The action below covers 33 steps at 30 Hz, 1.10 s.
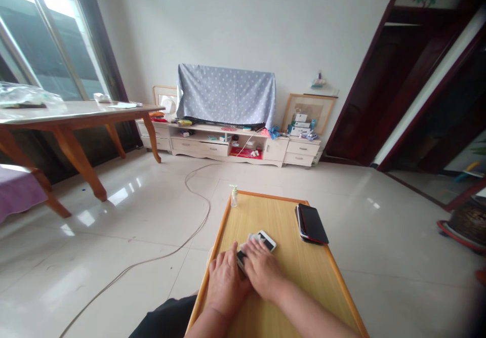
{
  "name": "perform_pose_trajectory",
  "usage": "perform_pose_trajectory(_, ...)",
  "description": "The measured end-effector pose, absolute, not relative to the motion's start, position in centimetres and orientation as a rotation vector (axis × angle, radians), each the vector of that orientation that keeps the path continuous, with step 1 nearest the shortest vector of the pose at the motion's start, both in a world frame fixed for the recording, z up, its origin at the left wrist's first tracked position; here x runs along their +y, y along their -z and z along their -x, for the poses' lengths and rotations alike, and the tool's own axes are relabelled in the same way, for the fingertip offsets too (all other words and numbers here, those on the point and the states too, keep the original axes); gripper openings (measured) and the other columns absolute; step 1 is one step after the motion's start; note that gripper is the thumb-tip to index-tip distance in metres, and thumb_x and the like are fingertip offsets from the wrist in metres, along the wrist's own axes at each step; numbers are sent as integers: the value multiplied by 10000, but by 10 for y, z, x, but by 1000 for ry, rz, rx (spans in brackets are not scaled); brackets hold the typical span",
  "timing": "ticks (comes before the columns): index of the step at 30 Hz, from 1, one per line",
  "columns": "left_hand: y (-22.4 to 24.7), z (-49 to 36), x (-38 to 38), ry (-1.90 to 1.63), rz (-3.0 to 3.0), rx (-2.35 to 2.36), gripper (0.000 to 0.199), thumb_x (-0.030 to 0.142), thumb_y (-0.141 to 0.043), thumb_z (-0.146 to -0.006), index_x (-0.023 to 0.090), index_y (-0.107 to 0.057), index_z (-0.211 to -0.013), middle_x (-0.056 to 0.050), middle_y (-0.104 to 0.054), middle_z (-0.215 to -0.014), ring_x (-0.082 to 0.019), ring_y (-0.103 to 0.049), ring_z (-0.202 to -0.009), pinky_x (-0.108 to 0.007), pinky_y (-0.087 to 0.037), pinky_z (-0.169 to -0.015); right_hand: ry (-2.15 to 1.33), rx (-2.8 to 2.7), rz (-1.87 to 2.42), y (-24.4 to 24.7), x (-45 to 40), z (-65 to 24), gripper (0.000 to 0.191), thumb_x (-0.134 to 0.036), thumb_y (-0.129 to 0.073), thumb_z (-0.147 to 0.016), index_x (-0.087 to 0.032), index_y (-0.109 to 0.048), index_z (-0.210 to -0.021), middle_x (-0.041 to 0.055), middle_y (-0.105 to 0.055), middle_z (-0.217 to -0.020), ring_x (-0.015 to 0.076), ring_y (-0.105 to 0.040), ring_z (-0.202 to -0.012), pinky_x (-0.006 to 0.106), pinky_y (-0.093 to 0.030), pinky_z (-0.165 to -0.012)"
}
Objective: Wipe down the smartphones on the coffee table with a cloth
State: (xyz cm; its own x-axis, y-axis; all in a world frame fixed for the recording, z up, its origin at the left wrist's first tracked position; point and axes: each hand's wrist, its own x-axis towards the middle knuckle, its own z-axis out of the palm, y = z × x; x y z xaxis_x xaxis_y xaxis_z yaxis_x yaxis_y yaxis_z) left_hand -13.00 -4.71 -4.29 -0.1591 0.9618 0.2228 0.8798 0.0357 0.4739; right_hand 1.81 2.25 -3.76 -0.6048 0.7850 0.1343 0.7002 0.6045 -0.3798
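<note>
A white smartphone [261, 240] with a dark screen lies on a light wooden board with an orange rim [266, 196]. My left hand [226, 283] curls around the phone's near end. My right hand [262, 269] lies across the phone's middle, over a crumpled pale cloth [250, 238], and hides much of the screen. Whether the right hand grips the cloth is hidden. To the right of my hands, a dark phone [312, 223] rests on another device. A small clear pump bottle [234, 198] stands at the board's far left corner.
A pale cable [190, 216] snakes across the glossy tiled floor left of the board. A long wooden table [76, 114] stands at the left. A low white cabinet [228, 145] lines the far wall, and a dark door frame [410, 85] stands at the right.
</note>
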Motion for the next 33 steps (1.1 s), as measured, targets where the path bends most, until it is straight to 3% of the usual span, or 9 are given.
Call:
perform_pose_trajectory(3, 42, 130, -47, -770, -1951, 2128, 656, 362, -522, -860, 161, -394, -1471, -118, -624, -1322, -266, -526, -1211, -398, -330, -1021, -487, -2602, 1044, 36, 18, -20, 479, -351, -265, -1054, -243, -475, -1471, 31, -480, -1508, 188, -349, -1450, 434, -177, -1243)
perform_pose_trajectory(8, 41, 125, -47, -758, -1972, 2176, 755, 472, -605, -808, 165, -396, -1465, -123, -611, -1333, -295, -507, -1235, -423, -321, -1040, -373, -2398, 1541, 26, 34, -29, 516, -376, -249, -1056, -157, -498, -1452, 117, -437, -1528, 266, -315, -1466, 536, -168, -1223)
perform_pose_trajectory(14, 42, 127, -45, -700, -2010, 2134, 610, 262, -470, -884, 181, -372, -1481, -106, -612, -1342, -246, -522, -1212, -390, -324, -1030, -517, -2569, 1015, 27, -7, -25, 479, -358, -247, -1066, -287, -382, -1520, 16, -441, -1536, 175, -316, -1465, 459, -136, -1247)
perform_pose_trajectory(17, 40, 125, -45, -702, -1989, 2141, 663, 394, -542, -859, 169, -392, -1464, -118, -604, -1350, -277, -501, -1245, -413, -319, -1040, -448, -2481, 1240, 25, 6, -36, 485, -343, -207, -1068, -271, -497, -1450, 38, -492, -1497, 204, -347, -1452, 530, -118, -1234)
perform_pose_trajectory(20, 38, 122, -45, -726, -1982, 2157, 728, 491, -585, -827, 157, -409, -1451, -126, -592, -1364, -293, -486, -1259, -432, -298, -1065, -344, -2340, 1528, 25, 22, -41, 509, -374, -229, -1061, -190, -496, -1454, 105, -454, -1519, 256, -328, -1461, 560, -140, -1221)
perform_pose_trajectory(26, 39, 123, -45, -679, -1997, 2124, 598, 274, -464, -891, 156, -391, -1472, -120, -593, -1374, -254, -497, -1238, -405, -302, -1058, -487, -2576, 983, 26, 5, -28, 472, -342, -279, -1053, -246, -456, -1480, 42, -490, -1504, 187, -361, -1442, 430, -164, -1244)
perform_pose_trajectory(30, 35, 120, -46, -685, -1964, 2157, 701, 463, -559, -853, 155, -405, -1463, -136, -590, -1371, -286, -487, -1258, -430, -293, -1076, -422, -2427, 1386, 17, 31, -33, 489, -337, -217, -1062, -229, -533, -1420, 70, -507, -1488, 218, -370, -1438, 525, -145, -1228)
perform_pose_trajectory(33, 34, 119, -47, -694, -1978, 2163, 700, 465, -566, -853, 146, -412, -1457, -144, -597, -1357, -291, -492, -1255, -429, -312, -1060, -401, -2375, 1483, 16, 34, -29, 501, -362, -230, -1061, -190, -519, -1432, 98, -464, -1517, 241, -334, -1458, 523, -169, -1224)
